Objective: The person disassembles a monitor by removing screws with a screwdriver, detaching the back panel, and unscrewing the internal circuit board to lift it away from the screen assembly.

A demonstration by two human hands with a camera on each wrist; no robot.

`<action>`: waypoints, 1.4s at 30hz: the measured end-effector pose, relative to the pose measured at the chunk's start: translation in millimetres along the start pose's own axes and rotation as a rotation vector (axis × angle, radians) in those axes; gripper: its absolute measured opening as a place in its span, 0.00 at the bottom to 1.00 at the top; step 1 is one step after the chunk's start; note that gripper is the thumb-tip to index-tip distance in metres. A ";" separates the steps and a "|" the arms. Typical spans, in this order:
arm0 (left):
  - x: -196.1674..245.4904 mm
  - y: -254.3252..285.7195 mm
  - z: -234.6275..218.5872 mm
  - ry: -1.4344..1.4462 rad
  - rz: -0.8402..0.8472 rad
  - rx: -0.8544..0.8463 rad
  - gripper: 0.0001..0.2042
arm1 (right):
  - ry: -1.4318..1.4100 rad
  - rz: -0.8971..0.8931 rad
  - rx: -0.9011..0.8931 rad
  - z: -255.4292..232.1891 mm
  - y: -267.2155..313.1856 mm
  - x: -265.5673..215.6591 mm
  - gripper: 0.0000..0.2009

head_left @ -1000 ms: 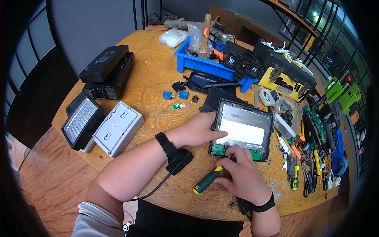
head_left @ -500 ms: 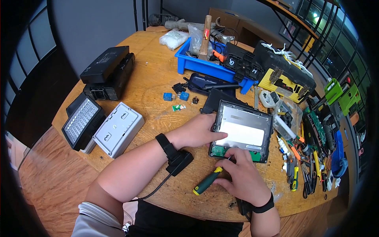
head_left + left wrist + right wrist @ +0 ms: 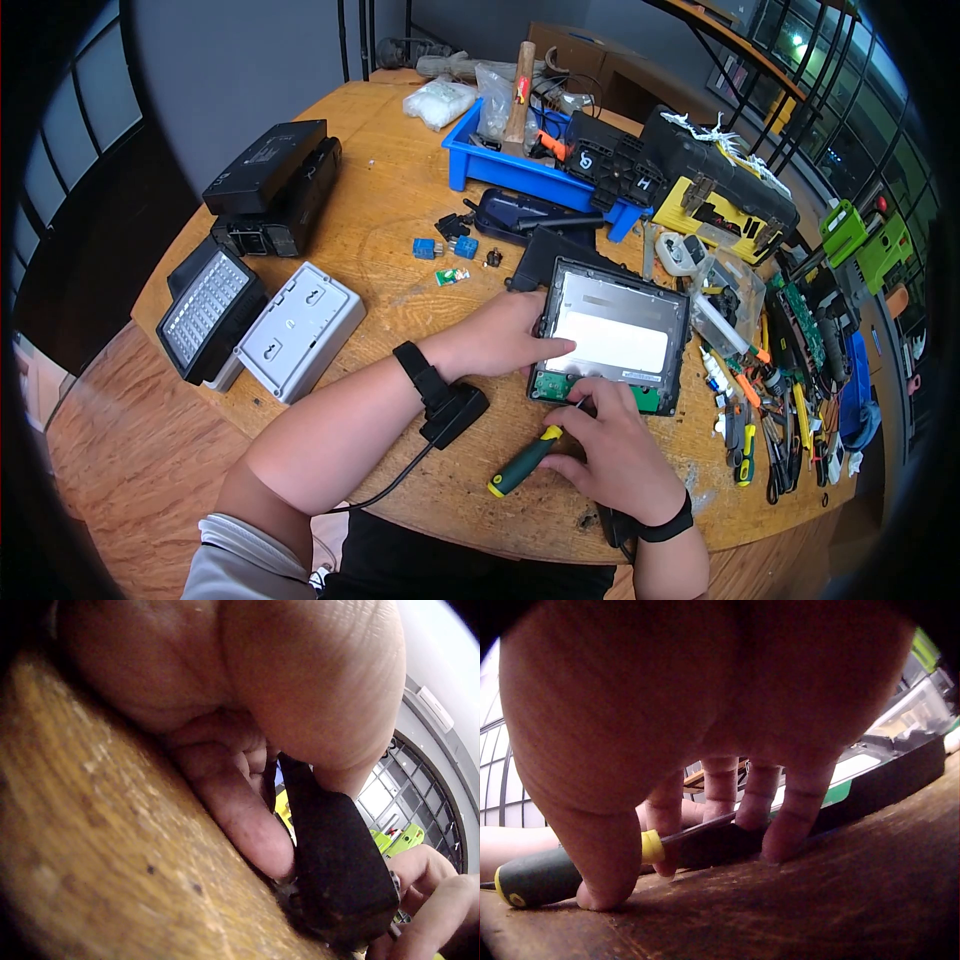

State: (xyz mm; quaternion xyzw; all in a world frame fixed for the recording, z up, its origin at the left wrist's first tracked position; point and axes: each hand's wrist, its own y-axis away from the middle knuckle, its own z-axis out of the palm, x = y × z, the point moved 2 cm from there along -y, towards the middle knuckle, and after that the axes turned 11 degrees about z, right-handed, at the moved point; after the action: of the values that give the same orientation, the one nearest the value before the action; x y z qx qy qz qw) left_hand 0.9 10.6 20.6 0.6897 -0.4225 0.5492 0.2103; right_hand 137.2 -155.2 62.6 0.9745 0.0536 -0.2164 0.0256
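Observation:
A flat black-framed screen panel (image 3: 606,312) with a silver metal back lies in front of me, tilted slightly. Along its near edge runs a green circuit board (image 3: 646,399). At the panel's left edge my left hand (image 3: 503,332) grips it, thumb on the metal back and fingers beneath; the left wrist view shows those curled fingers low against the wood. My right hand (image 3: 622,450) holds a green and yellow screwdriver (image 3: 524,462) between thumb and fingers. Its shaft points along the panel's near edge, and the tip is hidden behind the fingers.
Left on the wooden table (image 3: 385,190) are a white box (image 3: 300,335), an LED lamp (image 3: 207,312) and black cases (image 3: 268,170). Small blue parts (image 3: 462,247) lie beyond the panel. A blue bin (image 3: 520,172) stands behind; several tools (image 3: 800,420) crowd the right.

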 end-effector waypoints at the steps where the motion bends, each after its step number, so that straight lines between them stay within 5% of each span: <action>1: -0.7 -0.2 0.0 -0.001 0.001 0.001 0.22 | 0.000 -0.001 0.001 0.2 -0.1 0.2 0.18; 42: -5.8 -0.7 0.9 -0.005 0.022 0.007 0.22 | 0.007 0.014 -0.020 -0.3 -0.9 -0.7 0.18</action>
State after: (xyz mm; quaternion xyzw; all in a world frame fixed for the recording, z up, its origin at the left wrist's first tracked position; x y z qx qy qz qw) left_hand 1.8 12.3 15.1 0.6871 -0.4285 0.5512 0.2010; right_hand 136.6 -154.4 63.2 0.9753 0.0491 -0.2124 0.0365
